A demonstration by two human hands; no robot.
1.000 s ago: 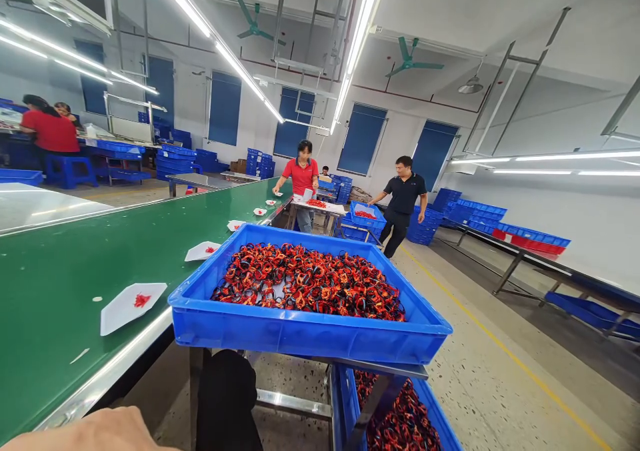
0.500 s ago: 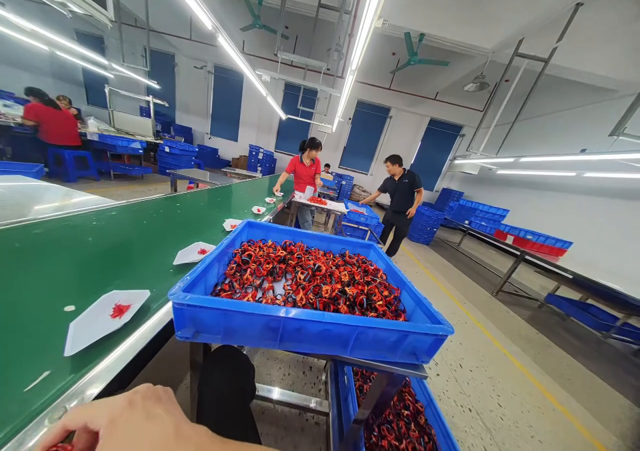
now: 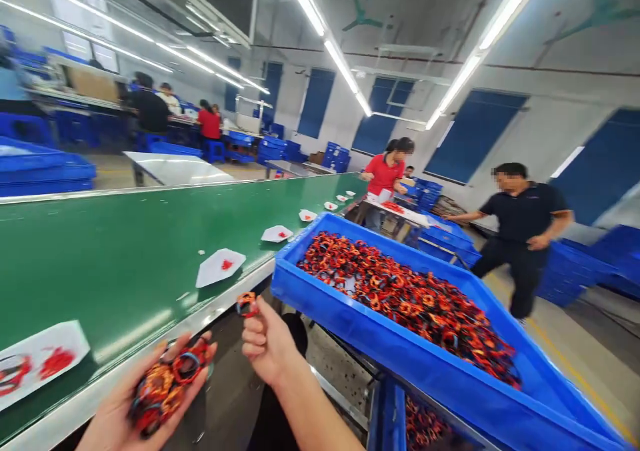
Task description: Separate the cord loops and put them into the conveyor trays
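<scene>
My left hand (image 3: pixel 125 404) is cupped at the bottom left, palm up, holding a bunch of red, orange and black rings (image 3: pixel 163 384). Beside it my right hand (image 3: pixel 267 341) is closed, pinching a single red ring (image 3: pixel 247 303) between thumb and finger, just off the metal edge of the green conveyor belt (image 3: pixel 100 251). A large blue crate (image 3: pixel 320 307) full of the same rings stands right of my hands. White cards (image 3: pixel 219 267) with small red pieces lie in a row along the belt; one white card (image 3: pixel 37 361) lies closest to my left hand.
A second blue crate (image 3: pixel 395 417) with rings sits under the first. A person in black (image 3: pixel 520 231) walks at the right, a person in red (image 3: pixel 383 177) works at the belt's far end, and others sit at the back left. Stacked blue crates (image 3: pixel 45 171) stand on the left.
The view has swung left and down. Both my hands have come up into view, the left now holding a bunch of rings and the right pinching one. The person in black has walked nearer.
</scene>
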